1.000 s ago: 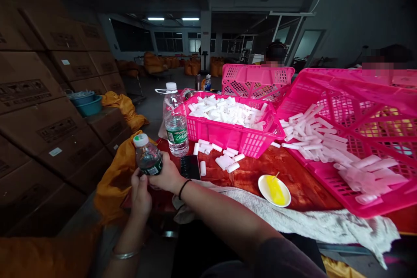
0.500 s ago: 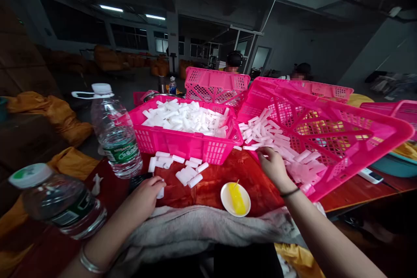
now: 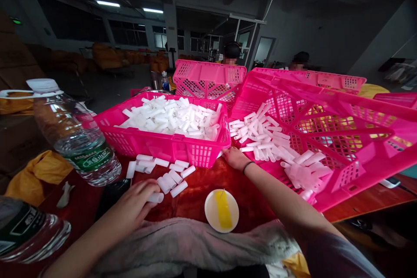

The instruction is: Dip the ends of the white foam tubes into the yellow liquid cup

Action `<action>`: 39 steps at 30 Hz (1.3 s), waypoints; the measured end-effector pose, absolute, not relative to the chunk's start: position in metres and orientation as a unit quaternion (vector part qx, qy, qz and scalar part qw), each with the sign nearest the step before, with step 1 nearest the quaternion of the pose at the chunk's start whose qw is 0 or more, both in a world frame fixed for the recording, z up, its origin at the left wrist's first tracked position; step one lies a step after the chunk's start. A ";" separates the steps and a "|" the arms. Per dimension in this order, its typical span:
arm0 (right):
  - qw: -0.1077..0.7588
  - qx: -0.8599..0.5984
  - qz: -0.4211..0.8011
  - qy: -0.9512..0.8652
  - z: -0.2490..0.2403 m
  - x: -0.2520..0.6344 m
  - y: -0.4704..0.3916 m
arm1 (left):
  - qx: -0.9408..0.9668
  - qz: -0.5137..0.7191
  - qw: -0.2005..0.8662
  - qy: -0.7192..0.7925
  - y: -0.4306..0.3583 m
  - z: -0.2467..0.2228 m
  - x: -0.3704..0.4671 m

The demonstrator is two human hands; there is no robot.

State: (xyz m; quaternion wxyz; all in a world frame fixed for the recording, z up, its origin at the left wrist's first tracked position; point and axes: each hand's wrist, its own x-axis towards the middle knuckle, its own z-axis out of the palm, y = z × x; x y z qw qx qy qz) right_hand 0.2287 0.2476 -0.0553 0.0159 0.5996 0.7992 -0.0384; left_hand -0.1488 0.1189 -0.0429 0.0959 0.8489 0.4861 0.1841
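My left hand point(image 3: 140, 197) is closed round a white tube point(image 3: 155, 197) at the near side of the red table point(image 3: 195, 202). Several loose white tubes point(image 3: 169, 181) lie just beyond it. A pink basket point(image 3: 163, 142) full of white tubes stands behind them. At that basket's near right corner is my right hand point(image 3: 233, 158), fingers together; a bit of white shows at its fingertips, partly hidden. To its right, a tilted pink basket point(image 3: 361, 139) holds a heap of white tubes point(image 3: 260, 132).
A white dish point(image 3: 210, 210) with a yellow piece sits near the front edge. Two water bottles point(image 3: 87, 152) point(image 3: 29, 230) stand at the left. Grey cloth point(image 3: 182, 243) covers the near edge. People sit beyond the baskets.
My right hand has moved left from the tilted basket's heap to the full basket's corner. My left hand still holds a tube. The view has shifted, with the bottles now further left.
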 end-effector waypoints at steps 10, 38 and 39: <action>-0.067 0.583 -0.017 0.809 -0.035 0.260 0.171 | 0.814 0.259 0.264 0.448 0.087 -0.042 -0.041; -0.358 0.384 -0.112 0.844 -0.066 0.243 0.040 | 0.826 0.273 0.269 0.413 0.096 -0.070 0.006; -0.361 0.377 -0.104 0.847 -0.067 0.242 0.040 | 0.826 0.273 0.270 0.412 0.096 -0.070 0.006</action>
